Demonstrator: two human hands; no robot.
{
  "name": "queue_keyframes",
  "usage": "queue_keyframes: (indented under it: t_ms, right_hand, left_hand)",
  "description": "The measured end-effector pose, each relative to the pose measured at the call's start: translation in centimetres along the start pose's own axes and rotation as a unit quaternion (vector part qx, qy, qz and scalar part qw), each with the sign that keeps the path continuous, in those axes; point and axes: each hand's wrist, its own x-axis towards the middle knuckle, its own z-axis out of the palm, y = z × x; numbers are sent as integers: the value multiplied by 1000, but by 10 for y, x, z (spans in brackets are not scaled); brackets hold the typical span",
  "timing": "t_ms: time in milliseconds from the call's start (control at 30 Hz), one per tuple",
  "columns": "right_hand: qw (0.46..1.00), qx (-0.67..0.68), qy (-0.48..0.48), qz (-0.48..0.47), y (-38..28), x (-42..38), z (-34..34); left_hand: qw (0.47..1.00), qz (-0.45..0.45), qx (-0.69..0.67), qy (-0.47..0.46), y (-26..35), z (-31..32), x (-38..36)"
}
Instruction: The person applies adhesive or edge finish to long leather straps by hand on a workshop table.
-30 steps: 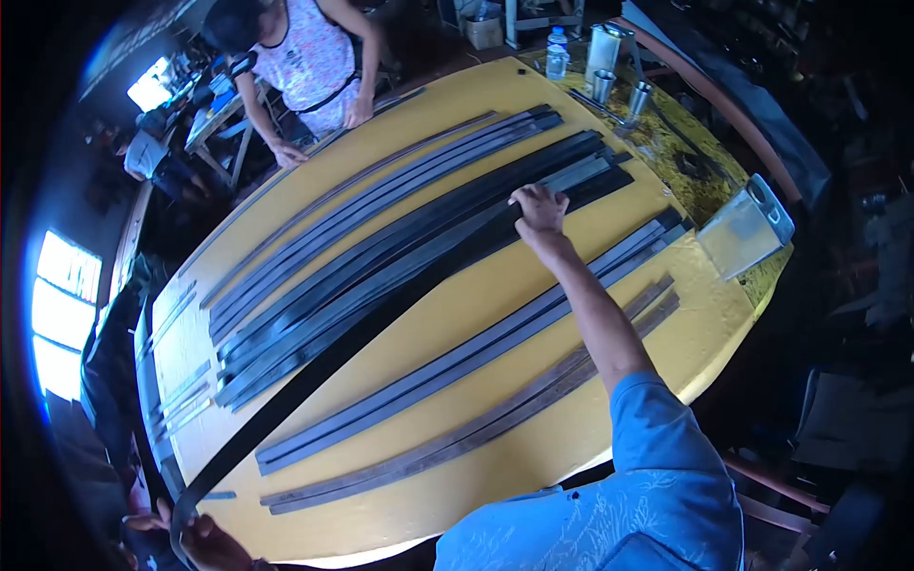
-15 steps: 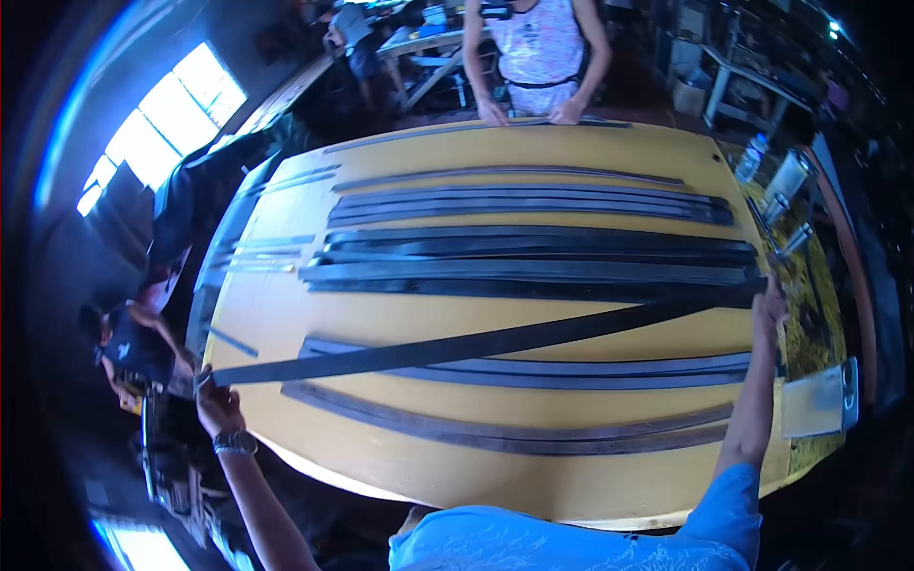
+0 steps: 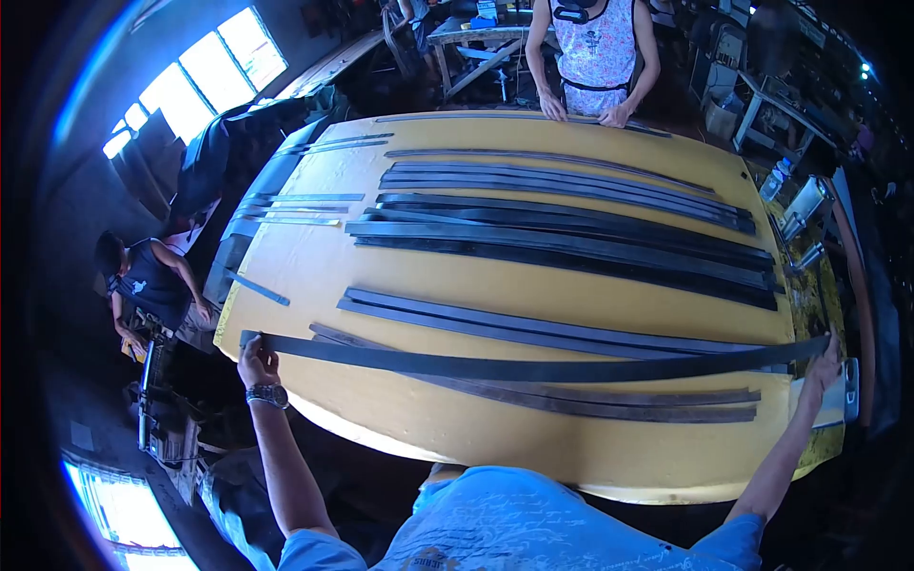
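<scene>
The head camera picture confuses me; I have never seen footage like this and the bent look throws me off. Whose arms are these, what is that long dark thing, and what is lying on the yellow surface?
The camera sits on a person's head and looks down, so the two bare arms reaching out from the bottom are the wearer's own. Its wide lens curves everything.

The left hand, with a watch on the wrist, grips one end of a long dark strip. The right hand holds the other end, so the strip spans nearly the whole yellow table, close above it.

On the table lie many similar dark strips in groups: one pair right under the held strip, another pair beyond it, and a larger batch further back.

At the far edge another person has both hands on the table. A third person is at the left.
</scene>
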Motion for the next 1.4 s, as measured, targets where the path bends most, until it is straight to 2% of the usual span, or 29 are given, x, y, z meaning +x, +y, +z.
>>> queue_keyframes:
  t_ms: [33, 100, 267, 333, 367, 400, 433, 467, 500, 533, 567, 600, 667, 733, 767, 800, 867, 933, 1000, 1067, 1133, 1200, 1267, 1300, 1333, 1367, 1400]
  right_hand:
    - [1000, -1, 1, 3, 10, -12, -13]
    - [990, -136, 21, 28, 21, -34, -40]
    - [986, -163, 22, -2, 17, -85, -113]
    - [981, -159, -68, 87, 9, -99, -142]
    - [974, -192, -77, 91, -12, -105, -158]
    - [982, -152, -76, 84, -34, -116, -176]
    - [975, -180, -77, 100, -63, -124, -196]
    - [973, -178, -86, 122, -83, -128, -210]
    - [969, -231, -57, 59, -66, -134, -204]
    - [956, -275, -71, 72, -75, -135, -209]
    - [960, -269, -46, 60, -64, -137, -205]
    - [962, -260, -45, 66, -50, -139, -196]
    - [973, -223, -11, 63, -46, -147, -190]
    - [978, -181, -54, 89, -32, -152, -167]
    - [971, -186, -92, 116, -26, -157, -151]
    - [962, -192, -132, 142, -19, -164, -135]
    - [940, -199, -211, 180, -2, -196, -100]
    - [892, -211, -317, 245, 17, -230, -83]
    - [898, -173, -295, 276, 24, -260, -66]
    - [911, -139, -319, 219, 1, -280, -68]
    - [937, -95, -319, 106, -35, -302, -77]
    - [942, -31, -331, 36, -70, -316, -83]
    - [958, 31, -283, -30, -77, -338, -68]
    - [961, 36, -269, -49, -77, -339, -70]
    - [959, 25, -280, -30, -79, -329, -80]
    - [956, 3, -292, -28, -74, -317, -86]
    - [969, 14, -241, -48, -52, -324, -72]
  left_hand:
    - [1000, -13, -1, 16, -4, -2, -1]
    - [999, -35, -10, 17, -15, -12, 6]
    - [996, -83, -12, 14, -38, -54, 31]
    - [992, -110, 13, 57, -51, -64, 45]
    - [992, -118, 26, 29, -58, -73, 54]
    - [990, -133, 42, -8, -67, -98, 78]
    - [971, -62, 141, -181, -125, -179, 178]
    - [984, -162, 66, -34, -83, -132, 119]
    - [981, -174, 75, -30, -89, -143, 138]
    - [979, -156, 96, -92, -113, -185, 184]
    - [980, -163, 104, 40, -91, -140, 138]
    - [980, -168, 106, -11, -97, -150, 149]
    - [978, -193, 81, -14, -142, -185, 213]
    - [980, -164, 78, -78, -152, -162, 205]
    - [980, -165, 76, -82, -157, -156, 194]
    - [970, -163, 165, -76, -163, -151, 182]
    - [925, -150, 342, -69, -172, -137, 159]
    - [847, -122, 513, -64, -179, -121, 139]
    - [744, -85, 661, -53, -191, -105, 115]
    - [616, -47, 785, -37, -211, -96, 81]
    - [633, 256, 727, -71, -244, -96, 11]
    - [624, 212, 740, -137, -225, -51, -92]
    - [588, 173, 768, -188, -233, -30, -131]
    - [581, 171, 777, -170, -231, -14, -158]
    - [578, 164, 787, -143, -227, -5, -182]
    - [563, 218, 769, -210, -241, -11, -174]
    - [543, 265, 752, -264, -232, -13, -184]
